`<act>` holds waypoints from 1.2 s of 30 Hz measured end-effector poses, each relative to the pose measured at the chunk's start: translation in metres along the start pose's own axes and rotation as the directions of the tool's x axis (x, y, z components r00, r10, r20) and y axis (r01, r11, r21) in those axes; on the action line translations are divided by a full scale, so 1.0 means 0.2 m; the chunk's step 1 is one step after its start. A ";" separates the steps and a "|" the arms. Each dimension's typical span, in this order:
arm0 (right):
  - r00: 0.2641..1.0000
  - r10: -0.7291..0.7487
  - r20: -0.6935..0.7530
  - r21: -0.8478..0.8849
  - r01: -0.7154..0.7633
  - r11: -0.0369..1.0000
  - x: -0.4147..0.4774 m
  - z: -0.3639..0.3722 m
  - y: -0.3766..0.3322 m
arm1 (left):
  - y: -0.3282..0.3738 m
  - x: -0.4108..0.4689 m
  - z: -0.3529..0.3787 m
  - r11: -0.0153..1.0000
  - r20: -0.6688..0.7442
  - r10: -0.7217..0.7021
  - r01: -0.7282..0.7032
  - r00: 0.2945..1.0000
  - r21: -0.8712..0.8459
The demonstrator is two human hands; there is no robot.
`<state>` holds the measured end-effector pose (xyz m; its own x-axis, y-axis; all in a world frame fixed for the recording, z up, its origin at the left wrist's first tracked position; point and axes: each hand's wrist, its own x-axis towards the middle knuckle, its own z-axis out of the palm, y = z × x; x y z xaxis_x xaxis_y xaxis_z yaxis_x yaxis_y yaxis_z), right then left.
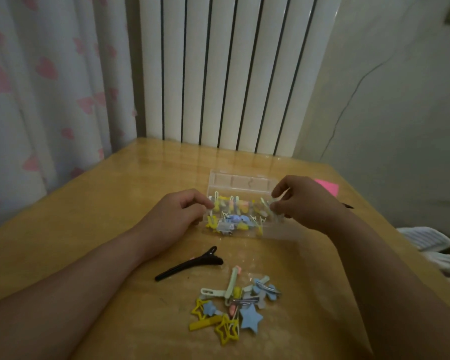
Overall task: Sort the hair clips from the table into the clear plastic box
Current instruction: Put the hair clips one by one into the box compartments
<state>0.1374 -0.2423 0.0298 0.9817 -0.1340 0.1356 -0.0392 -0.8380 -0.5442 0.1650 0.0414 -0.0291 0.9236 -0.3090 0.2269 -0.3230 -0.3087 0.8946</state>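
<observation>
A clear plastic box [240, 181] lies on the wooden table with its lid tipped back. Inside it sit several yellow, blue and pale clips [234, 219]. My left hand [178, 216] pinches the box's left end, and my right hand [305, 201] pinches its right end. Nearer to me lies a long black clip [190, 263]. A loose heap of hair clips [234, 306], with yellow and blue stars among them, sits close to the table's front.
A pink paper [327, 188] lies just right of the box, behind my right hand. A white radiator [234, 71] stands behind the table, a curtain with pink hearts [47, 87] hangs to the left, and the table's right edge [390, 229] drops off beside my right forearm.
</observation>
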 end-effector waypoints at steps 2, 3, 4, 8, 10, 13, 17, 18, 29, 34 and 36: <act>0.999 0.005 0.046 -0.048 -0.003 0.999 0.00 0.02 -0.02 | 0.00 0.00 0.00 1.000 0.001 0.003 -0.003 1.000 0.004; 0.998 0.007 0.057 -0.069 -0.003 0.998 -0.01 0.03 -0.02 | 0.00 0.00 0.00 1.000 -0.001 0.004 -0.004 1.000 0.008; 0.998 0.006 0.061 -0.097 0.000 0.995 -0.01 0.04 -0.03 | 0.00 0.00 0.00 1.000 -0.002 0.005 -0.005 1.000 0.010; 0.998 0.007 0.066 -0.227 0.009 0.974 -0.01 0.08 -0.03 | -0.01 0.00 0.00 1.000 0.001 0.008 -0.008 1.000 0.000; 0.997 0.014 0.082 -0.246 0.007 0.969 -0.01 0.08 -0.04 | -0.01 0.00 0.00 1.000 0.001 0.008 -0.008 1.000 -0.004; 0.996 0.017 0.092 -0.235 0.005 0.972 -0.02 0.08 -0.05 | 0.00 0.00 0.00 1.000 0.001 0.008 -0.008 1.000 -0.002; 0.995 0.007 0.095 -0.238 0.016 0.971 -0.01 0.09 -0.05 | 0.01 0.00 0.00 1.000 -0.004 0.009 -0.008 1.000 0.011; 0.995 0.003 0.095 -0.237 0.019 0.971 -0.01 0.09 -0.05 | 0.01 0.00 0.00 1.000 -0.004 0.010 -0.010 1.000 0.018; 0.879 -0.313 0.361 -0.025 0.344 0.939 -0.13 -0.04 -0.28 | 0.00 0.00 0.00 1.000 -0.001 0.010 -0.010 1.000 0.009; 0.583 -0.217 0.783 -0.112 0.474 0.873 -0.24 0.01 -0.43 | 0.01 0.00 0.00 1.000 -0.006 0.018 -0.018 1.000 0.003; 0.542 -0.172 0.822 -0.161 0.512 0.844 -0.26 0.06 -0.45 | 0.00 0.00 0.00 1.000 -0.004 0.020 -0.020 1.000 0.000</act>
<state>0.0932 -0.1533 0.0612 0.6926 0.5065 -0.5135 0.4396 -0.8609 -0.2562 0.1651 0.0412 -0.0283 0.9176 -0.3117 0.2465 -0.3418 -0.3024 0.8898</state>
